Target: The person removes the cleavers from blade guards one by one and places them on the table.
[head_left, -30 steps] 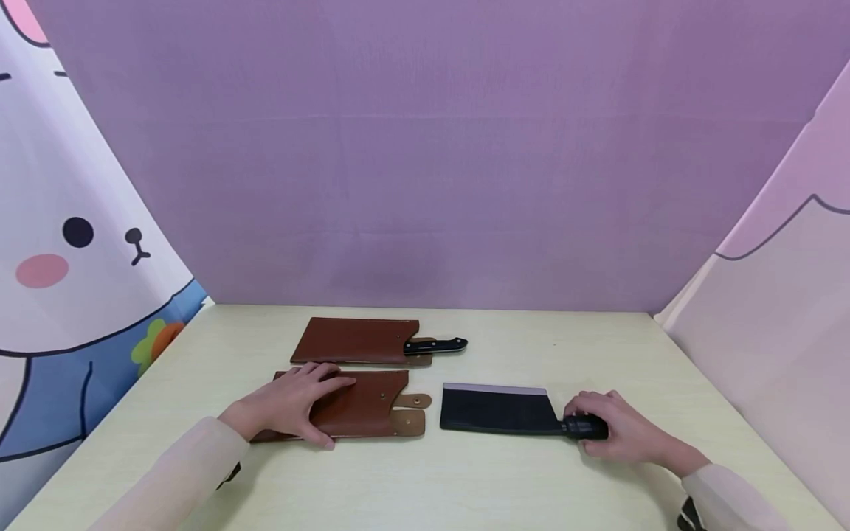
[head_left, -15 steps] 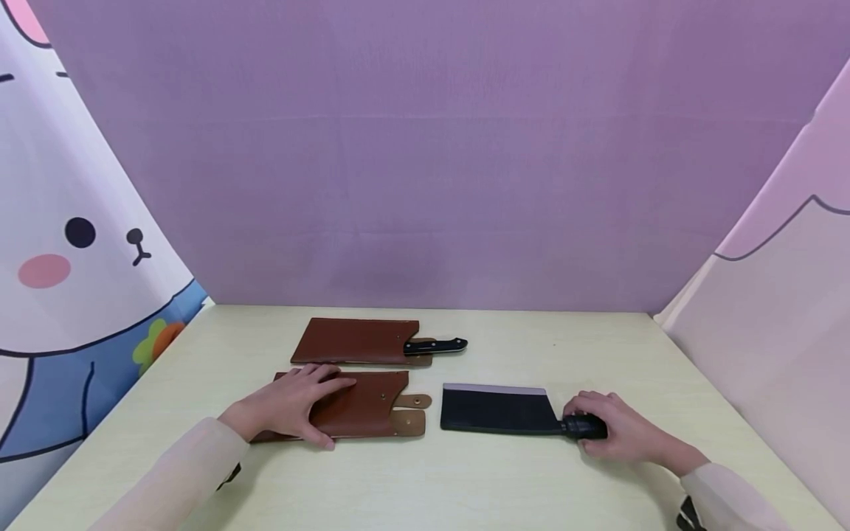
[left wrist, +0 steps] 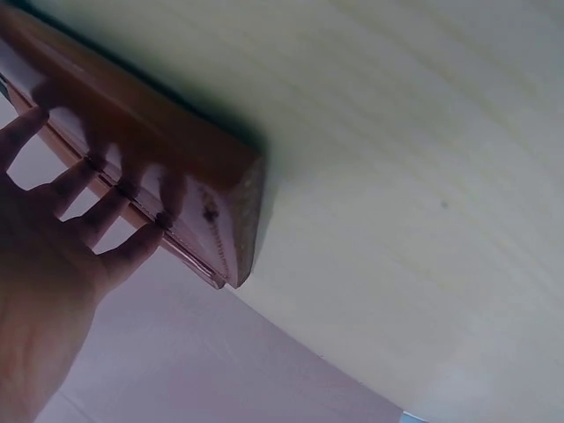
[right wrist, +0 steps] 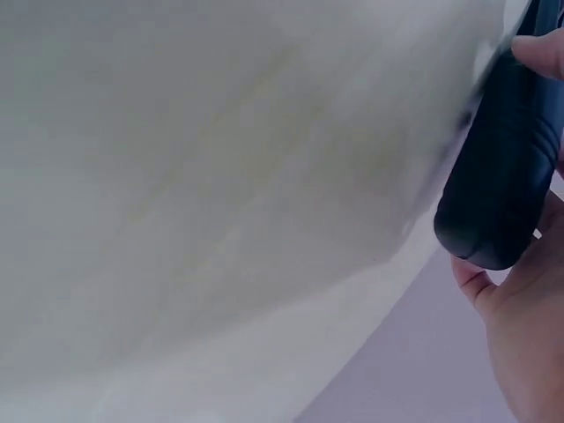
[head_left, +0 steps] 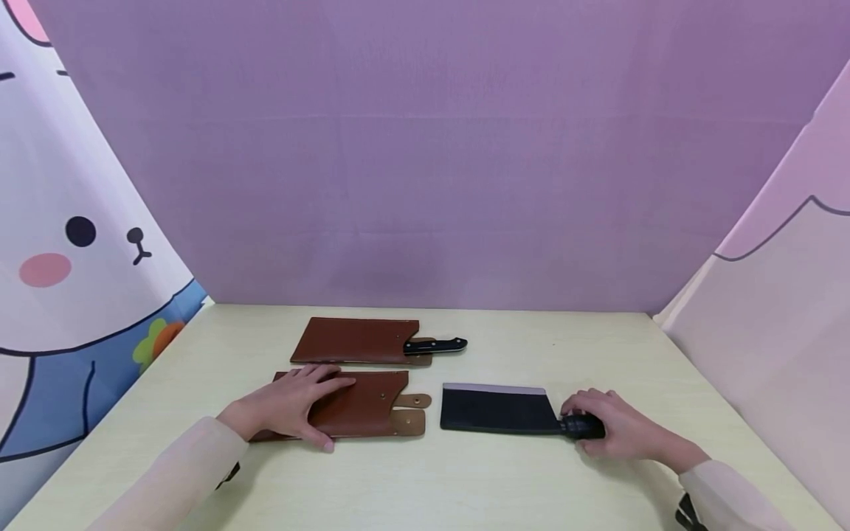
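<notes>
Partway, by the look of it: far brown leather sheath (head_left: 355, 341) has a black-handled knife (head_left: 437, 346) in it, handle sticking out. Cleaver (head_left: 501, 409) is bare, outside the near brown leather sheath (head_left: 368, 398), so sheathing it seems left; near strap (head_left: 413, 400) unfastened. Right hand (head_left: 617, 428) is curled round the cleaver's handle; blade reaches from it toward the near sheath's mouth, just beside, not touching. Left hand (head_left: 292, 402) rests on that sheath, fingers spread.
</notes>
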{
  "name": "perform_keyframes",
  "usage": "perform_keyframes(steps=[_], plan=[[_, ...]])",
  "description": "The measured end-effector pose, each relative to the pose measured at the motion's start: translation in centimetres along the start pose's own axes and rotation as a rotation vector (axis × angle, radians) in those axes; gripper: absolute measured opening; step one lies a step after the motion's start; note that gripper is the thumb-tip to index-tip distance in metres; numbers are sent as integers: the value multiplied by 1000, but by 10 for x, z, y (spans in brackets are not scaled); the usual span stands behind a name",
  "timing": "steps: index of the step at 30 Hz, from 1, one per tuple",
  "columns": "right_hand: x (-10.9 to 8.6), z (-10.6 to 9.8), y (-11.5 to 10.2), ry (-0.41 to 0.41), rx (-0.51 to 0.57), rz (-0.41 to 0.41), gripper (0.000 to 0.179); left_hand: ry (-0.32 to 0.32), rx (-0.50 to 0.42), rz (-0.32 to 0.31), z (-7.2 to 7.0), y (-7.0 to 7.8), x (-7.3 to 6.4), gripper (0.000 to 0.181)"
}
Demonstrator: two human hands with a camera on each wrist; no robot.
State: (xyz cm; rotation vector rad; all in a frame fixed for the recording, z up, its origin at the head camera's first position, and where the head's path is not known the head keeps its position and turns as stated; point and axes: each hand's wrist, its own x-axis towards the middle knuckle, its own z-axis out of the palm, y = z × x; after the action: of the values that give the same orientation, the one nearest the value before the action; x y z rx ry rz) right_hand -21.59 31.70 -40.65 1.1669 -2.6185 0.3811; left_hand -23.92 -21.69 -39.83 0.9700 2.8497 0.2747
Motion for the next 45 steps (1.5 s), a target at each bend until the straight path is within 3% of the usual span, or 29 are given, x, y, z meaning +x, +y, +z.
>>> perform_keyframes(steps=[9,20,33,45], plan=[[11,-9,-4,-6,30,-5,46,20,-11,33,-4,2,2,98],[36,-10,-8,-25,30,7,39,93,5,74,-11,3,8,90],[68,1,-21,-110,58,111,43,111,23,23,-10,0,20,84],[99,13,-23,-135,70,111,39,113,19,3,-16,2,35,79]])
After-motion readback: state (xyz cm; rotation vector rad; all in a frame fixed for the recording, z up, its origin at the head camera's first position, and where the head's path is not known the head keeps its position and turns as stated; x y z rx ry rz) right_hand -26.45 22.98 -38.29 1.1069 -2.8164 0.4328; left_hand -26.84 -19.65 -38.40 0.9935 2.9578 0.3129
